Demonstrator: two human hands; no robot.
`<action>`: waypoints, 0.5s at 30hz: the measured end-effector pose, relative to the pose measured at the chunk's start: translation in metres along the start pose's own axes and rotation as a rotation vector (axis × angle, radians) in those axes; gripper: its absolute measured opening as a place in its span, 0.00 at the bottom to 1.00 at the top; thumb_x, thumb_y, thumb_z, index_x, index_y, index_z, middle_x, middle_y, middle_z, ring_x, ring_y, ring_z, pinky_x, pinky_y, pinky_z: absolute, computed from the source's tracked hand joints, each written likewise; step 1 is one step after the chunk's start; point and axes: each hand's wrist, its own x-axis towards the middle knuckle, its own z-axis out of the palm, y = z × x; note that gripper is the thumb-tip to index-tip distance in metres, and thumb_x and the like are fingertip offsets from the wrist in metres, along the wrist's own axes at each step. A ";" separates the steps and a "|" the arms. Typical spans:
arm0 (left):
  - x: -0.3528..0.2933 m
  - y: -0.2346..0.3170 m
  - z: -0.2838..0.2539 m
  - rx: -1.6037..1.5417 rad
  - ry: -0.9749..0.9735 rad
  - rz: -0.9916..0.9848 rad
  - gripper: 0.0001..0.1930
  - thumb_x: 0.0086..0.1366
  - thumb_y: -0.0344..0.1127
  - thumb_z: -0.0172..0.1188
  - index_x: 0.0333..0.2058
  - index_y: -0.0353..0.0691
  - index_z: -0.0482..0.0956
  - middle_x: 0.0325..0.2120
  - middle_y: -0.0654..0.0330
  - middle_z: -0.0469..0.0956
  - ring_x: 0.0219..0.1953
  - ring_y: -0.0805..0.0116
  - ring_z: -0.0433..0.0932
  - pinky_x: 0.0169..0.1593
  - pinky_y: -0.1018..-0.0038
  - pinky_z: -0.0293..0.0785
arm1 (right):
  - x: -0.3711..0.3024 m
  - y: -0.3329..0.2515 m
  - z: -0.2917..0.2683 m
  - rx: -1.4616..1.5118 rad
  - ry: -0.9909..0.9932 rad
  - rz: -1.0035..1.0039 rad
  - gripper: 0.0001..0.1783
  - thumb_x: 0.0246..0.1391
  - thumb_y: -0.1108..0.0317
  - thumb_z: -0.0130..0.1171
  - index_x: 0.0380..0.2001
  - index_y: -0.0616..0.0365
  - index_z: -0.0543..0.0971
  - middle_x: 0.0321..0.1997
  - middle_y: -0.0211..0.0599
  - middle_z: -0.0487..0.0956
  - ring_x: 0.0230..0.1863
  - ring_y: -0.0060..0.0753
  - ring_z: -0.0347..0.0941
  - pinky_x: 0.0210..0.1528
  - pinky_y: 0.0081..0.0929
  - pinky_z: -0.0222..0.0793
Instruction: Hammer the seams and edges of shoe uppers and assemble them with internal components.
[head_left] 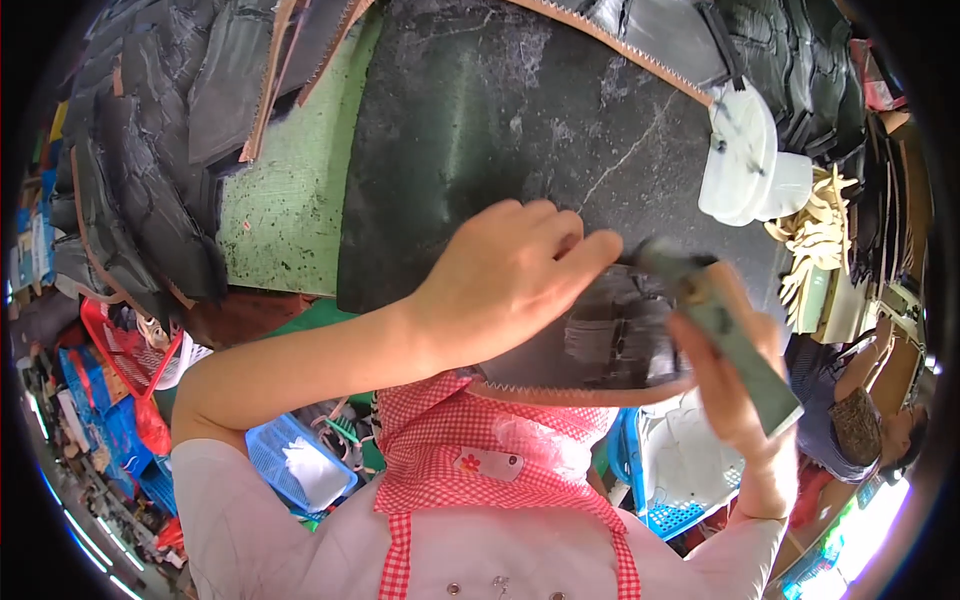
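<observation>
Left hand (510,275) pressing black sheet (500,130), right hand (730,370) gripping brush (725,325)

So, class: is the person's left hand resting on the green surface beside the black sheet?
No. The left hand presses on the black sheet, near the brush held by the right hand; the green surface lies apart.
</observation>
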 end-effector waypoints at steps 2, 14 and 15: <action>0.007 -0.002 -0.010 0.051 0.008 0.034 0.30 0.46 0.32 0.75 0.51 0.46 0.76 0.28 0.66 0.78 0.32 0.62 0.75 0.38 0.64 0.72 | 0.002 0.017 0.014 0.047 -0.070 -0.178 0.09 0.61 0.74 0.60 0.43 0.62 0.73 0.25 0.48 0.74 0.24 0.49 0.73 0.26 0.33 0.66; 0.009 -0.020 -0.018 0.055 -0.127 0.243 0.12 0.45 0.33 0.74 0.31 0.50 0.84 0.33 0.69 0.77 0.41 0.64 0.75 0.42 0.68 0.71 | 0.025 0.010 0.017 0.142 -0.219 -0.130 0.06 0.64 0.75 0.55 0.42 0.64 0.71 0.28 0.48 0.72 0.24 0.57 0.70 0.26 0.36 0.63; 0.010 -0.019 -0.019 0.052 -0.129 0.244 0.12 0.45 0.33 0.74 0.31 0.50 0.84 0.33 0.69 0.77 0.41 0.64 0.75 0.42 0.68 0.71 | 0.029 0.008 0.014 0.143 -0.219 -0.125 0.06 0.64 0.75 0.55 0.42 0.64 0.71 0.28 0.48 0.72 0.24 0.57 0.70 0.26 0.36 0.63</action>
